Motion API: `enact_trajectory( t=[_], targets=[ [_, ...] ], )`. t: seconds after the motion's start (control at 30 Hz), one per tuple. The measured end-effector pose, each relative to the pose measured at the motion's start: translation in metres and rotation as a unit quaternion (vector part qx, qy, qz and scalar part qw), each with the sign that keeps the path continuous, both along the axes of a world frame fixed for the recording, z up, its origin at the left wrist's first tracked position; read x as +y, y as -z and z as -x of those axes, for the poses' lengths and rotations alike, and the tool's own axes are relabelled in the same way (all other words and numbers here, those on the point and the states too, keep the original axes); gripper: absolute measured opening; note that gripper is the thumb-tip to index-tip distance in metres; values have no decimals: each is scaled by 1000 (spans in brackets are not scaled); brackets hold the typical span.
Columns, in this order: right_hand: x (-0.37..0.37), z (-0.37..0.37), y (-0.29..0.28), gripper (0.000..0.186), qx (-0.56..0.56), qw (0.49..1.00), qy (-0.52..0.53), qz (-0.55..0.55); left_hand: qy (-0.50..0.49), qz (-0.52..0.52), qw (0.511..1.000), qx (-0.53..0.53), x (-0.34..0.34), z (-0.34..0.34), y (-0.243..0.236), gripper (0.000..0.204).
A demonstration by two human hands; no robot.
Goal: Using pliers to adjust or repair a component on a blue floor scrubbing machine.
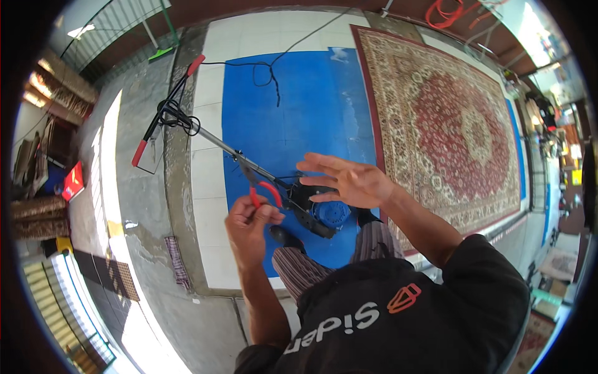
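Note:
My left hand [250,223] is closed, fingers and thumb round a handle of red-handled pliers [255,196]. Their grey jaws point up and away, in line with the machine's pole, and the handles stand apart. My right hand [349,179] is open, fingers spread, holding nothing, above the machine's base. The floor-scrubbing machine has a blue motor [330,213] on a black base, standing between and ahead of my feet. Its long metal pole [215,139] leans to the far left, ending in a handlebar with red grips [140,153]. A black cable [174,115] is wound round the bar.
Under the machine lies a blue mat [280,118] on white tiles. A patterned red and beige carpet [467,131] covers the right. A striped cloth [176,262] lies on the concrete at left; rolled carpets [68,87] are beyond. A red hose [445,14] is at the back right.

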State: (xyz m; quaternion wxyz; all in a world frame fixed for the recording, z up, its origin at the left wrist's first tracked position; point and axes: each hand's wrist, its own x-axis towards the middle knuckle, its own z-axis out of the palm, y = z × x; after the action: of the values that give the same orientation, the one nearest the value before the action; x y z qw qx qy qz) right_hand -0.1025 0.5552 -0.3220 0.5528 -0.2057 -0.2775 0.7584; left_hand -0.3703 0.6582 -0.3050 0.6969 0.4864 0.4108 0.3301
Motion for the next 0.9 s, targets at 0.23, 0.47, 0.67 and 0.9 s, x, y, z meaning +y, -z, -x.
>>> enact_trajectory(
  t=[0.23,0.47,0.67,0.9],
  targets=[
    [-7,60,-52,93,120,989,89,-6,83,-28,995,-45,47,41,-30,20],
    [-31,102,-81,84,37,978,203,-22,223,5,969,-102,35,29,-56,21],
    [-66,155,-67,35,-164,938,301,52,325,69,939,-92,-19,32,-45,15],
    [-117,225,-76,17,-222,934,252,124,338,134,931,-14,-68,118,-43,16]
  ],
)
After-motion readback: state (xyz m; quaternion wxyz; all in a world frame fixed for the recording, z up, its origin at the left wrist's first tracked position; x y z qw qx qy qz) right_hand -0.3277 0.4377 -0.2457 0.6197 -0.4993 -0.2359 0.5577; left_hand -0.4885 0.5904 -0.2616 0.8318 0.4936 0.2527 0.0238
